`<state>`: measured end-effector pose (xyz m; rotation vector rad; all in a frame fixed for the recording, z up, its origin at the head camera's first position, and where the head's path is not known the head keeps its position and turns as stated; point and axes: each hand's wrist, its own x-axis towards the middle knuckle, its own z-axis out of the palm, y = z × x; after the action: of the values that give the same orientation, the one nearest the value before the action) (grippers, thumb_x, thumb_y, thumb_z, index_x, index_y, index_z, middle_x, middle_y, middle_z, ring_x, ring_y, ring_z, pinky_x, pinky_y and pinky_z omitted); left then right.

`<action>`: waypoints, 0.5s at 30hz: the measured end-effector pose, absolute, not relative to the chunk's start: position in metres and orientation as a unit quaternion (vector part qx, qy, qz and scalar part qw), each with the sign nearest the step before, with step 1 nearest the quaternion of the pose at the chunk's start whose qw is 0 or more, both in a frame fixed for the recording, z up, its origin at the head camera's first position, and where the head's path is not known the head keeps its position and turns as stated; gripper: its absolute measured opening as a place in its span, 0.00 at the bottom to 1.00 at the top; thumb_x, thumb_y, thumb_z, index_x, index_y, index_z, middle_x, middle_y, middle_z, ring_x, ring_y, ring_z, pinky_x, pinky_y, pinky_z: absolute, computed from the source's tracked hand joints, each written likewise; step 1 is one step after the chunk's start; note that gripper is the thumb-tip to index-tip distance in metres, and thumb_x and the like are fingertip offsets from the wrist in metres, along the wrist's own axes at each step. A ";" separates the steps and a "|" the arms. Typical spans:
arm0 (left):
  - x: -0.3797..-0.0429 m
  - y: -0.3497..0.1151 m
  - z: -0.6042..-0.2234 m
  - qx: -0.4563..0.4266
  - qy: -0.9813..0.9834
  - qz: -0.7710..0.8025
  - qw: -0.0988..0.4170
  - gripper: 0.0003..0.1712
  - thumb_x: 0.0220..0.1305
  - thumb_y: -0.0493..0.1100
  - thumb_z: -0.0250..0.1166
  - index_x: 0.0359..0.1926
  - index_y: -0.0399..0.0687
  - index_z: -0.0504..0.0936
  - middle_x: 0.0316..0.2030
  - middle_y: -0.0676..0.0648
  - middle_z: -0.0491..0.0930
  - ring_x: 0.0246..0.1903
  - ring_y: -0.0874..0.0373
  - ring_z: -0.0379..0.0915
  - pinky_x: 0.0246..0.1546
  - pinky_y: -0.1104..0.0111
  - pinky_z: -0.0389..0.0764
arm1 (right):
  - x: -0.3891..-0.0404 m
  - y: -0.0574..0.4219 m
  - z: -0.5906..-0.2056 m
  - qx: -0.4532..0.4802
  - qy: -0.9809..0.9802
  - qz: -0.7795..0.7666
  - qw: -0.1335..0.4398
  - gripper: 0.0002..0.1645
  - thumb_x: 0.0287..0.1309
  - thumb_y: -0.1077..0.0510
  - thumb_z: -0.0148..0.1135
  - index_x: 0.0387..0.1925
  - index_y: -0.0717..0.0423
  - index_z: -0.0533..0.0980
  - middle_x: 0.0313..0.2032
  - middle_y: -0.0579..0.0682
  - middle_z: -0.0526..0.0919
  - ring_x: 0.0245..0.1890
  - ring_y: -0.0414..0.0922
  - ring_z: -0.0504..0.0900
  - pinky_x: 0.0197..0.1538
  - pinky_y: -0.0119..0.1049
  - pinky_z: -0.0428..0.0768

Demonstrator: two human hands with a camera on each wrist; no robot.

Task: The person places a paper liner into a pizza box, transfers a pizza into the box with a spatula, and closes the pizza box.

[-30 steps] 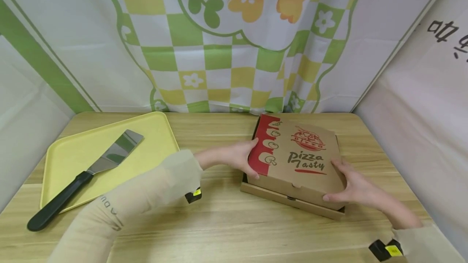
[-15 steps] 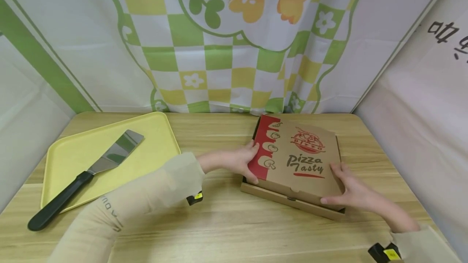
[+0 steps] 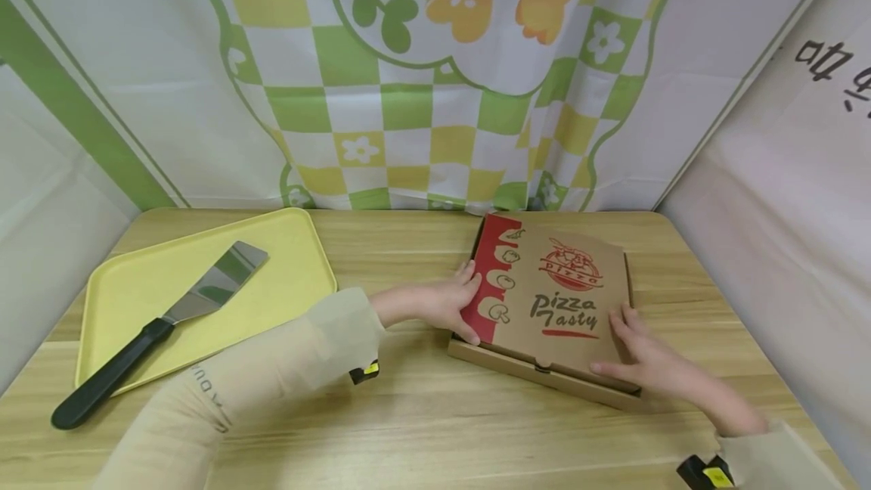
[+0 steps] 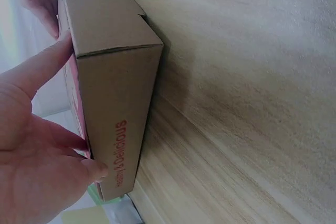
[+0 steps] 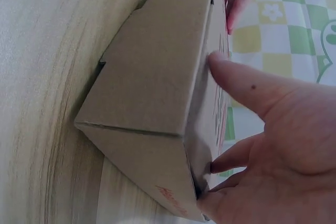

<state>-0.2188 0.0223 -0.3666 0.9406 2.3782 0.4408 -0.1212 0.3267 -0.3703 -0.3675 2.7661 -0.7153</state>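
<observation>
A brown cardboard pizza box (image 3: 568, 293) with a red strip on its lid sits at the right of the table, lid down. My left hand (image 3: 449, 302) rests on the lid's left edge, fingers spread over the red strip, thumb near the front left corner. In the left wrist view, the left thumb (image 4: 44, 66) touches the lid's front edge. At the front right corner, my right hand (image 3: 646, 358) presses on the lid with fingers extended. A narrow gap shows along the lid's edge beside the right thumb (image 5: 236, 77) in the right wrist view.
On the left lies a yellow tray (image 3: 286, 248). A cake server-like spatula (image 3: 218, 286) with a black handle rests across it, the handle end over the tray's front edge. A checked curtain (image 3: 408, 112) hangs behind the table (image 3: 408, 429).
The pizza box lid has come down at the front, and its front flap has slid inside the box. Both hands have moved slightly down with it. The tray and spatula have stayed put.
</observation>
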 end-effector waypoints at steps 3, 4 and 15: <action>-0.219 0.022 -0.368 0.350 0.886 0.148 0.266 0.58 0.52 0.56 0.66 0.68 0.32 0.39 0.68 0.36 0.25 0.68 0.48 0.21 0.65 0.64 0.41 | -0.121 0.324 -0.370 -0.127 0.953 -0.239 0.134 0.57 0.48 0.46 0.65 0.60 0.84 0.47 0.61 0.80 0.36 0.60 0.75 0.41 0.57 0.65 0.48; -0.219 0.022 -0.369 0.350 0.887 0.144 0.264 0.58 0.52 0.56 0.66 0.68 0.32 0.39 0.68 0.36 0.25 0.68 0.48 0.21 0.65 0.64 0.41 | -0.122 0.323 -0.369 -0.126 0.954 -0.236 0.135 0.57 0.48 0.46 0.65 0.60 0.84 0.47 0.61 0.80 0.36 0.60 0.75 0.41 0.57 0.65 0.48; -0.221 0.017 -0.370 0.353 0.877 0.177 0.273 0.55 0.55 0.54 0.64 0.68 0.32 0.41 0.69 0.37 0.27 0.68 0.50 0.23 0.66 0.64 0.42 | -0.131 0.317 -0.366 -0.125 0.962 -0.210 0.120 0.53 0.50 0.45 0.64 0.58 0.85 0.51 0.60 0.81 0.44 0.58 0.75 0.48 0.56 0.65 0.54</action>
<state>-0.2212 0.0175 -0.3695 0.9487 2.3610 0.4775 -0.1311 0.3169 -0.3659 -0.3647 2.8112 -0.6148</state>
